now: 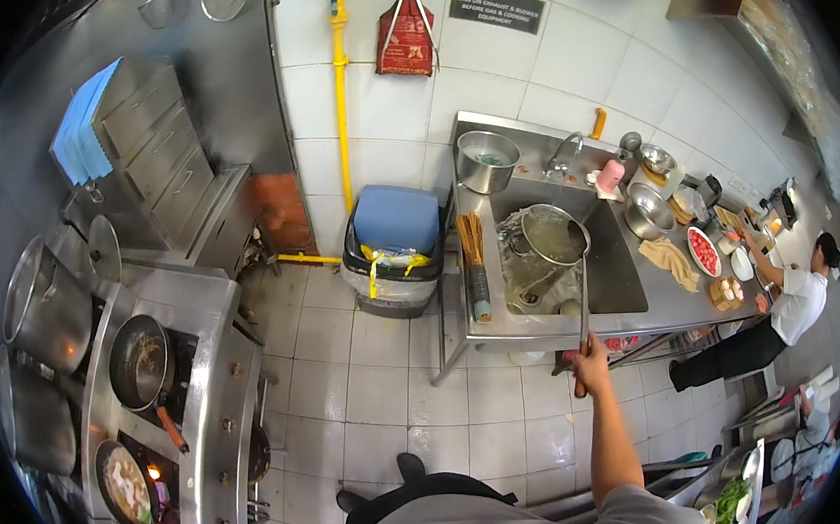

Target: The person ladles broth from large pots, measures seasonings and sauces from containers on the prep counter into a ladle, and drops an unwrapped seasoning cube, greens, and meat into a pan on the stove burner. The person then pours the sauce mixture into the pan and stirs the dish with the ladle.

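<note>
My right hand (pixel 592 365) is wrapped round the wooden handle of a long metal tool (pixel 584 309), which reaches up over the sink's front edge. At its far end, a round pot or strainer (pixel 553 235) sits in the steel sink (pixel 618 277), below the faucet (pixel 561 160). Whether the tool and the round vessel are one piece, I cannot tell. A bundle of sticks (pixel 473 258) lies on the ledge left of the basin. Behind it stands a steel pot (pixel 487 162). My left hand is out of view.
On the left, a stove (pixel 204 374) holds an empty-looking pan (pixel 142 361) and, over a flame, a pan of food (pixel 124 485). A lidded bin (pixel 394 235) stands left of the sink. A co-worker (pixel 801 303) stands at the counter's right, near a plate of red pieces (pixel 703 251).
</note>
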Available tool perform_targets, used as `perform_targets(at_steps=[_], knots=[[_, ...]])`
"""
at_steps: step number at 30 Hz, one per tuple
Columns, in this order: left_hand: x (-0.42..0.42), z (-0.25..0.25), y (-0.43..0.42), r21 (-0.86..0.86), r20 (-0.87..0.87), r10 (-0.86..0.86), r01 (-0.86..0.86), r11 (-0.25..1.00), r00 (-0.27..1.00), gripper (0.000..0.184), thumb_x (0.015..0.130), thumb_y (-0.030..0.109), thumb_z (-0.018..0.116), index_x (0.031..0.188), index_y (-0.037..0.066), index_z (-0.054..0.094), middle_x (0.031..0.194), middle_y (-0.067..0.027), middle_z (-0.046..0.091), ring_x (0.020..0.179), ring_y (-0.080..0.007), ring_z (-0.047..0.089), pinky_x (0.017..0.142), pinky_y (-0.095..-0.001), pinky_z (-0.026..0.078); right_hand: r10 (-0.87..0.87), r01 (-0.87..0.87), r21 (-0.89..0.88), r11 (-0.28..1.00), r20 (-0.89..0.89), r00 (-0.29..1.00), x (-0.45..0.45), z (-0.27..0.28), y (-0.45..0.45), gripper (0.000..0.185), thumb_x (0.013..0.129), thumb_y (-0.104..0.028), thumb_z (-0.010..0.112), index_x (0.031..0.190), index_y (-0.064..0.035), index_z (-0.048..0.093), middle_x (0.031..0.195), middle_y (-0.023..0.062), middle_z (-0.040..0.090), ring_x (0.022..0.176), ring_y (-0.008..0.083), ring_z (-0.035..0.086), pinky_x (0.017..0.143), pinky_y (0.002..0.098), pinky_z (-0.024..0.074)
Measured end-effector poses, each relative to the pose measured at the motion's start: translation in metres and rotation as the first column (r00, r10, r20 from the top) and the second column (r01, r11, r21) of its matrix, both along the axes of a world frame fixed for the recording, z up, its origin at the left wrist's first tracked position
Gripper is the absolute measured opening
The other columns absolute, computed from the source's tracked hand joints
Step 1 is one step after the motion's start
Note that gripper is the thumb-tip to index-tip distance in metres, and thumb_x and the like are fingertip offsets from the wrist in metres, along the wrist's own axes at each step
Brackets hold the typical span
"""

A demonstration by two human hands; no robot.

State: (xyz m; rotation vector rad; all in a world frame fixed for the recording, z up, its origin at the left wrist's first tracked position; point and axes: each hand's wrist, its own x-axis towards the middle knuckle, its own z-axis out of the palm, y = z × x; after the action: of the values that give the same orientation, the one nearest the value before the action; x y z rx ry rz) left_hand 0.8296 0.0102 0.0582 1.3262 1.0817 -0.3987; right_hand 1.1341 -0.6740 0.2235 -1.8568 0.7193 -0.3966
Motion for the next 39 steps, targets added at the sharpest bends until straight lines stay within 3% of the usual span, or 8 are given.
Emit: perform_targets(at_steps=[6, 9, 11, 14, 16, 19, 29, 39], knots=[[0.014, -0.058, 0.011, 0.058, -0.044, -0.032, 0.034, 0.998, 0.999, 0.035, 0.083, 0.009, 0.053, 0.117, 0.004, 0.055, 0.087, -0.012, 0.063, 0.065, -0.0232, 0.063, 0.05, -0.0333, 0.051, 0.078, -0.053, -0.645, 0.762, 0.01, 0.997, -0.04, -0.111, -0.008, 0.072, 0.077, 0.005, 0.055, 0.143, -0.0095, 0.031, 0.111, 0.0138, 0.059, 0.094, 0.0247, 0.058, 0.086, 0.034, 0.0475], [-0.003, -0.056, 0.011, 0.173, 0.013, -0.003, 0.0, 0.985, 1.0, 0.035, 0.082, 0.015, 0.058, 0.117, 0.007, 0.06, 0.09, -0.0087, 0.064, 0.067, -0.0182, 0.06, 0.054, -0.0308, 0.05, 0.205, -0.198, -0.059, 0.978, 0.173, 0.963, -0.03, -0.109, 0.005, 0.066, 0.081, 0.003, 0.055, 0.142, -0.0025, 0.029, 0.119, 0.0179, 0.056, 0.109, 0.0281, 0.056, 0.099, 0.0386, 0.0404], [-0.018, -0.048, 0.016, 0.167, 0.051, 0.08, -0.088, 0.982, 0.995, 0.036, 0.081, 0.018, 0.06, 0.117, 0.01, 0.061, 0.086, -0.0079, 0.065, 0.069, -0.0173, 0.061, 0.055, -0.0312, 0.05, 0.208, -0.16, -0.334, 0.929, 0.111, 0.972, -0.023, -0.129, 0.008, 0.065, 0.086, 0.003, 0.051, 0.143, 0.0026, 0.02, 0.14, 0.0231, 0.038, 0.128, 0.0302, 0.041, 0.108, 0.0391, 0.0295], [-0.062, -0.032, 0.026, 0.148, 0.053, 0.207, -0.213, 0.966, 0.977, 0.037, 0.081, 0.021, 0.06, 0.116, 0.011, 0.061, 0.085, -0.008, 0.065, 0.07, -0.0173, 0.061, 0.055, -0.031, 0.05, 0.198, -0.195, -0.045, 0.98, 0.345, 0.917, 0.003, -0.113, 0.062, 0.059, 0.09, -0.001, 0.049, 0.143, -0.0015, 0.024, 0.129, 0.0203, 0.046, 0.107, 0.0281, 0.055, 0.088, 0.0379, 0.0474], [-0.103, -0.032, 0.029, 0.152, 0.03, 0.248, -0.249, 0.956, 0.968, 0.037, 0.08, 0.023, 0.061, 0.116, 0.011, 0.062, 0.085, -0.0081, 0.065, 0.072, -0.0175, 0.062, 0.055, -0.0313, 0.051, 0.294, -0.298, 0.071, 0.952, 0.06, 0.954, 0.012, -0.073, 0.108, 0.057, 0.092, -0.004, 0.049, 0.144, -0.0063, 0.025, 0.108, 0.0113, 0.054, 0.077, 0.0179, 0.057, 0.062, 0.031, 0.051], [-0.185, -0.051, 0.033, 0.182, -0.028, 0.323, -0.313, 0.932, 0.946, 0.035, 0.081, 0.024, 0.062, 0.112, 0.008, 0.062, 0.084, -0.0088, 0.065, 0.068, -0.0188, 0.063, 0.051, -0.0317, 0.051, 0.369, -0.449, 0.225, 0.865, 0.322, 0.872, -0.02, 0.034, 0.273, 0.058, 0.093, -0.008, 0.05, 0.145, -0.0104, 0.023, 0.095, 0.0043, 0.053, 0.06, 0.0082, 0.048, 0.046, 0.0239, 0.0446], [-0.346, -0.074, -0.029, 0.032, -0.117, 0.723, -0.725, 0.688, 0.681, 0.032, 0.089, 0.025, 0.054, 0.116, 0.008, 0.053, 0.095, -0.0111, 0.062, 0.073, -0.0257, 0.061, 0.06, -0.0385, 0.052, 0.97, -0.94, 0.332, 0.078, 0.191, 0.148, -0.076, 0.119, 0.527, 0.064, 0.082, 0.005, 0.05, 0.142, -0.0077, 0.03, 0.085, 0.0051, 0.051, 0.052, 0.0099, 0.049, 0.042, 0.0239, 0.044], [-0.4, -0.092, -0.141, 0.033, -0.126, 0.915, -0.92, 0.389, 0.383, 0.036, 0.086, 0.019, 0.054, 0.121, 0.009, 0.052, 0.097, -0.0139, 0.064, 0.077, -0.0304, 0.064, 0.061, -0.0413, 0.053, 0.832, -0.871, 0.169, -0.46, -0.259, -0.49, -0.056, 0.152, 0.706, 0.067, 0.08, 0.0, 0.057, 0.143, -0.006, 0.033, 0.078, 0.001, 0.052, 0.053, 0.0092, 0.05, 0.045, 0.0249, 0.0441]])
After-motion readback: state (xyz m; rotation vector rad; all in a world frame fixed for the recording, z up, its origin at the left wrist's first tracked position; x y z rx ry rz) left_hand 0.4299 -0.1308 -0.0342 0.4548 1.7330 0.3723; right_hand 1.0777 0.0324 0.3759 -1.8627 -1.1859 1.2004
